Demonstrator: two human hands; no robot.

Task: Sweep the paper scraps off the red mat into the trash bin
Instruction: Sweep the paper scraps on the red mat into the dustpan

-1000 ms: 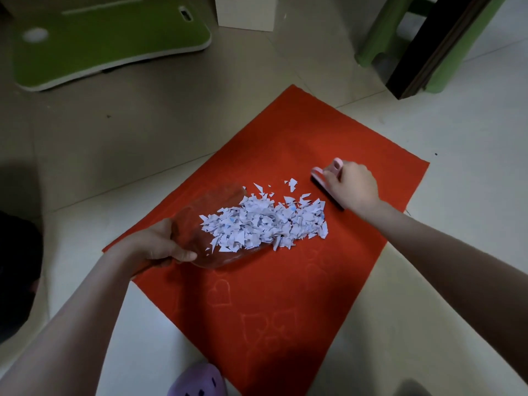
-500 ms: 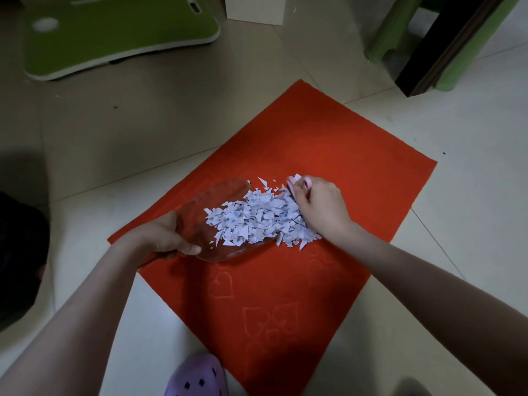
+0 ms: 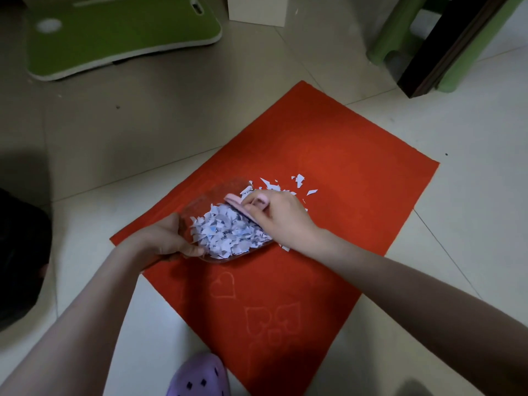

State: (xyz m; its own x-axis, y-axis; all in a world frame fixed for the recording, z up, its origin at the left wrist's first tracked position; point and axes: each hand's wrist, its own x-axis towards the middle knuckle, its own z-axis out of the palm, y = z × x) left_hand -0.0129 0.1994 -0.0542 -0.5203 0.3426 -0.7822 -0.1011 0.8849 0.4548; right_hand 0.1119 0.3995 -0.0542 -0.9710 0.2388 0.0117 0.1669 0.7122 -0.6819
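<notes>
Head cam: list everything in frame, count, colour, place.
mat: 1, red, on the tiled floor, centre
scoop: 1, clear, on the mat, left of centre
brush: 1, pink, at the scoop's mouth
paper scraps: many, white, most heaped in the scoop, a few loose on the mat beyond the brush
board: 1, green, floor, top left
box: 1, white, top centre
stool: 1, green, top right
plank: 1, dark, in front of the stool
shoe: 1, purple, bottom edge
dark shape: 1, black, left edge, cannot tell what
left hand: 1, holds the scoop
right hand: 1, grips the brush
</notes>
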